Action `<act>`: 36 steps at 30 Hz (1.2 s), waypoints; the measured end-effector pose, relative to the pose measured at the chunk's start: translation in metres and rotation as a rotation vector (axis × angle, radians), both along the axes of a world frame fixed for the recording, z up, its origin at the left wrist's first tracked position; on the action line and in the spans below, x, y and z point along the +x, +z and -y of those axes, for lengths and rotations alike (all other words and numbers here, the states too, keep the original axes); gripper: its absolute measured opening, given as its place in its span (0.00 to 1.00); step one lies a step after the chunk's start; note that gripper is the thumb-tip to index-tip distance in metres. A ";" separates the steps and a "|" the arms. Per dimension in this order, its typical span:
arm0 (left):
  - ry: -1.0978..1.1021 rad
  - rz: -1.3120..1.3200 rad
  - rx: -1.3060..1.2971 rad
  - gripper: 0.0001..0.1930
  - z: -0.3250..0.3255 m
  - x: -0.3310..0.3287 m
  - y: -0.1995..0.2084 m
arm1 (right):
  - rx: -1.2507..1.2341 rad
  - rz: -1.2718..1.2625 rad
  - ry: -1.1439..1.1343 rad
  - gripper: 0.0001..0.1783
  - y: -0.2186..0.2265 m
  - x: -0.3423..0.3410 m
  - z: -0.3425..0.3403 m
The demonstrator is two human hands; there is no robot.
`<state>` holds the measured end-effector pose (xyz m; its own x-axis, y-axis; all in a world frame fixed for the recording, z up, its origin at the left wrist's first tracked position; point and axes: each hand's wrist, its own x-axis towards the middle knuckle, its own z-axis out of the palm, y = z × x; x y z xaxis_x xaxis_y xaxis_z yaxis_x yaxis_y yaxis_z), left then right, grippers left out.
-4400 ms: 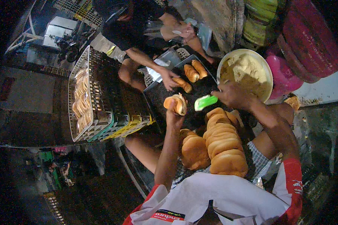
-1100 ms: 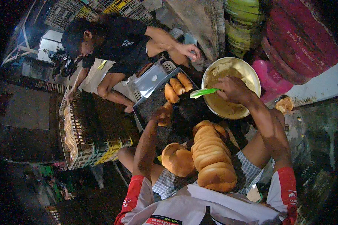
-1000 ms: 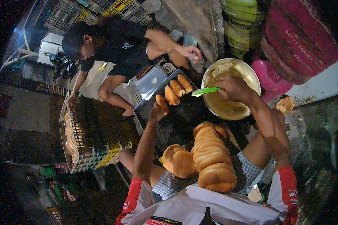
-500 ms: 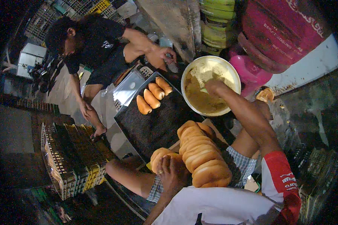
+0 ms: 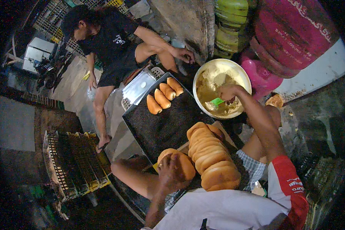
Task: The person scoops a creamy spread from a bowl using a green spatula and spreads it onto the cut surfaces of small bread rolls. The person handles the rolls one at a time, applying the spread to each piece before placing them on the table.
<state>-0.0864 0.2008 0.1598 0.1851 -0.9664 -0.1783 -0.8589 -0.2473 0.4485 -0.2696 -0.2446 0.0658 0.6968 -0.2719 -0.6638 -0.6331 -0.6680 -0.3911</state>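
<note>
My right hand (image 5: 231, 94) is closed round a green spatula (image 5: 217, 101) over a large round metal bowl (image 5: 249, 85). Pale, thick cream (image 5: 218, 76) coats the inside of the bowl, and some sits on the spatula's blade. At the lower middle, my left hand (image 5: 171, 173) grips a flat, golden-brown bun (image 5: 186, 167) from above, fingers over its top. Right beside that bun is a long row of similar buns (image 5: 209, 151), leaning against one another. Several smaller rolled breads (image 5: 162, 98) lie at the far end of a dark tray (image 5: 157, 128).
A co-worker (image 5: 111, 46) in black sits at the far left, one hand near the bowl. Stacked plastic crates (image 5: 76, 165) stand at the left. Green gas cylinders (image 5: 230, 27) and a big pink container (image 5: 291, 38) are behind the bowl. Clear plastic sheets (image 5: 143, 86) lie beside the tray.
The spatula has come up out of the cream and its green part now shows, with cream on the blade. The bun under my left hand lies more apart from the row.
</note>
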 end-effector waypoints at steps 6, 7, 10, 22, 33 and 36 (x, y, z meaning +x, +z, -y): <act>0.655 -1.316 -0.264 0.31 0.045 0.027 0.015 | 0.176 0.321 -0.112 0.10 0.094 -0.017 -0.042; 0.665 -1.179 -0.276 0.23 0.055 0.033 -0.001 | 0.214 0.408 -0.121 0.10 0.106 -0.013 -0.054; 0.605 -1.977 -0.352 0.34 0.089 0.024 -0.023 | 0.183 0.565 -0.001 0.20 0.126 0.005 -0.085; 0.805 -1.813 -0.280 0.29 0.141 0.047 -0.064 | -0.642 0.936 0.333 0.17 0.083 0.040 -0.141; 0.845 -1.934 -0.437 0.27 0.122 0.056 -0.078 | -0.650 0.943 0.516 0.15 0.077 0.046 -0.148; 0.894 -1.945 -0.436 0.28 0.119 0.070 -0.080 | -0.545 0.897 0.415 0.14 0.085 0.037 -0.138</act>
